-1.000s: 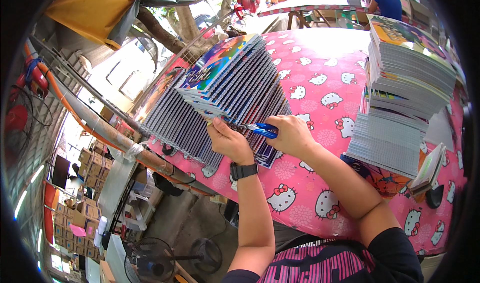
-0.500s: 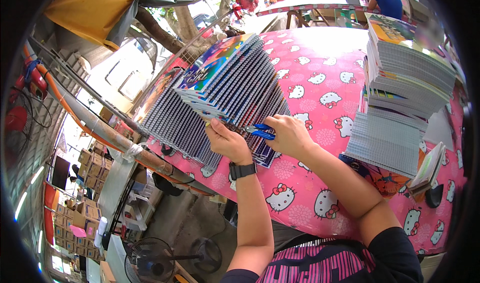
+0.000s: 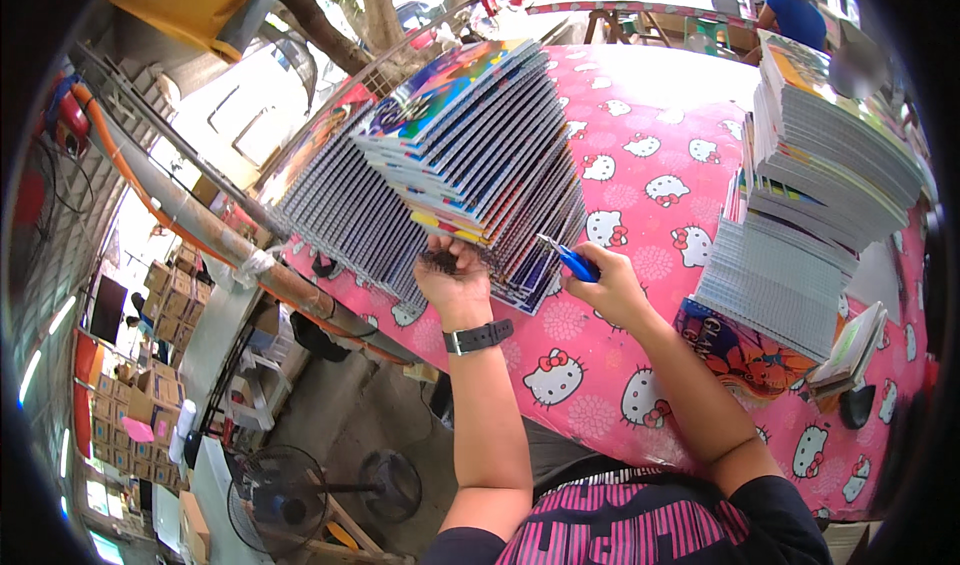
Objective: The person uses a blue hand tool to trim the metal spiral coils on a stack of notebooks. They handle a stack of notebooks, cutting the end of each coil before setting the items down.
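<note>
My right hand (image 3: 612,287) grips blue-handled pliers (image 3: 577,263), their metal jaws tipped up toward the near side of the tall notebook stack (image 3: 500,155). The notebooks have colourful covers and wire spiral spines that face me. Turned palm up at the stack's near corner is my left hand (image 3: 455,283), a dark watch on its wrist. Its fingers curl around a tangle of thin dark strands (image 3: 440,261), which look like wire; part of the fingertips is hidden against the stack. More spiral-bound notebooks (image 3: 350,215) lean in a row just left of the tall stack.
A tall pile of notebooks (image 3: 780,275) stands on the right of the pink patterned tablecloth (image 3: 590,390), with a small pad bundle (image 3: 848,350) beside it. A metal rail (image 3: 215,240) with an orange hose runs along the left. Beyond the table sits a person in blue (image 3: 797,17).
The pliers have drawn away from the notebook spines to the right, jaws now apart from my left hand. My left hand has rolled palm up, showing dark strands in it. The view has shifted slightly.
</note>
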`<action>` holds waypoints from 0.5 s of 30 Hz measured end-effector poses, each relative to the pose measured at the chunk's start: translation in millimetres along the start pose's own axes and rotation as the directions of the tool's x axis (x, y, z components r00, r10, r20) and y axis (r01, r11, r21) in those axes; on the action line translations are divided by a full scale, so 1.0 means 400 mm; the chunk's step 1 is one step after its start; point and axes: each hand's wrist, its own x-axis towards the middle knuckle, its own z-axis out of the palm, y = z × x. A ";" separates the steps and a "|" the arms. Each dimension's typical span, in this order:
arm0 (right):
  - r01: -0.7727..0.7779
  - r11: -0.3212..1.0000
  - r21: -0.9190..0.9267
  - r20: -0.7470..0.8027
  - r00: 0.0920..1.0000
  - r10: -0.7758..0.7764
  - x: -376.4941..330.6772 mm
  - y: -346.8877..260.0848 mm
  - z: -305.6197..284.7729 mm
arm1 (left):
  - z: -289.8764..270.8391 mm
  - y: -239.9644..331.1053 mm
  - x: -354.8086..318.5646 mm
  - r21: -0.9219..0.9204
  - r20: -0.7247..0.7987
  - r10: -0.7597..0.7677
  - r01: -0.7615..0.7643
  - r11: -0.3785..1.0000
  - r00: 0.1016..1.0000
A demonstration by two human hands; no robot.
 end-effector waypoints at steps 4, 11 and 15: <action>-0.063 0.998 0.020 0.011 0.998 0.063 -0.035 0.056 0.018 | -0.053 0.061 -0.024 -0.244 -0.060 -0.221 0.200 0.949 0.974; -0.188 0.975 0.116 0.047 0.982 0.184 -0.072 0.142 -0.004 | -0.236 0.249 -0.105 -0.056 -0.273 0.300 -0.326 0.944 0.914; -0.122 0.993 0.009 0.056 0.991 0.121 -0.070 0.154 0.020 | -0.460 0.329 -0.102 0.300 -0.345 0.535 -0.449 0.841 0.771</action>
